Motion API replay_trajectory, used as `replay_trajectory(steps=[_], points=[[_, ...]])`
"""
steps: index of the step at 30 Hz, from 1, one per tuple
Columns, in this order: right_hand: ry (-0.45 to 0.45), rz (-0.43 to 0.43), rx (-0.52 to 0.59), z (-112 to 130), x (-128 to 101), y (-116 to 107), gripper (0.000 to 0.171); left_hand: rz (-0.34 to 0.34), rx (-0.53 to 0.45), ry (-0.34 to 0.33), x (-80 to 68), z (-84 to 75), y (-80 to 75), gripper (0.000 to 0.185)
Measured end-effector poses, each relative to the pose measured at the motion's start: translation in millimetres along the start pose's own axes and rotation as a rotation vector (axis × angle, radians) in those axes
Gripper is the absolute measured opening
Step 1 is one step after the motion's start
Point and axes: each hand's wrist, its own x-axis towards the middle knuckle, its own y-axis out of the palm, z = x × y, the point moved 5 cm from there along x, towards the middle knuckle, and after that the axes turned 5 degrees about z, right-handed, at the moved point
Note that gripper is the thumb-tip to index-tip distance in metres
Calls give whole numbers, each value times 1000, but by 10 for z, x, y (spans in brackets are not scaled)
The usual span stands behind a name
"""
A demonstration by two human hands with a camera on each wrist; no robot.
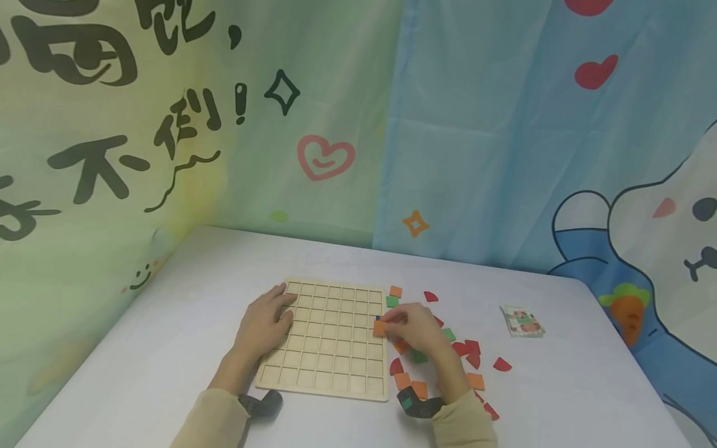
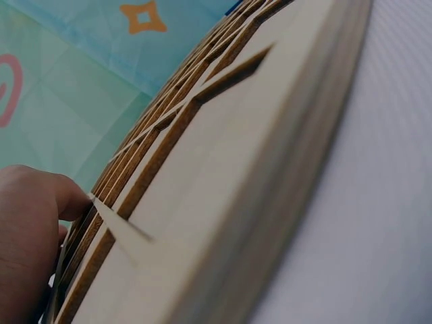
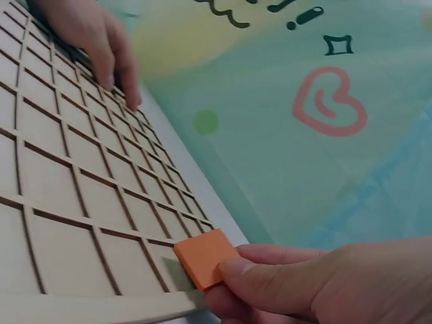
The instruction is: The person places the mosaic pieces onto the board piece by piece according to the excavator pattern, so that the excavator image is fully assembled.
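Observation:
A square orange tile [image 3: 206,258] is pinched between the thumb and fingers of my right hand [image 1: 419,328]. It overlaps the right edge of a wooden grid board [image 1: 327,345] in the head view, tilted over a cell near that edge in the right wrist view. My left hand [image 1: 263,323] rests on the board's left side, fingers spread and relaxed. Its fingertips touch the grid in the right wrist view. Just beyond the held tile, a small blue bit [image 1: 378,318] shows, mostly hidden.
Loose tiles lie right of the board: an orange square [image 1: 396,291], a green square [image 1: 393,302], a red quarter-circle [image 1: 502,364] and several more, some under my right arm. A small stack of cards [image 1: 522,321] lies farther right. A printed curtain [image 1: 313,205] hangs behind the white table.

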Motion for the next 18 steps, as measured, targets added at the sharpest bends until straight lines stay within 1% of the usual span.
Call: replay_trajectory(steps=[3, 11, 18], points=[[-16, 13, -33, 22, 7, 44, 7, -1, 3, 1, 1, 4, 2, 39], [-9, 55, -81, 53, 4, 112, 6, -7, -5, 8, 2, 10, 2, 38], [13, 46, -120, 75, 1, 127, 9, -13, 7, 11, 7, 28, 18, 37]])
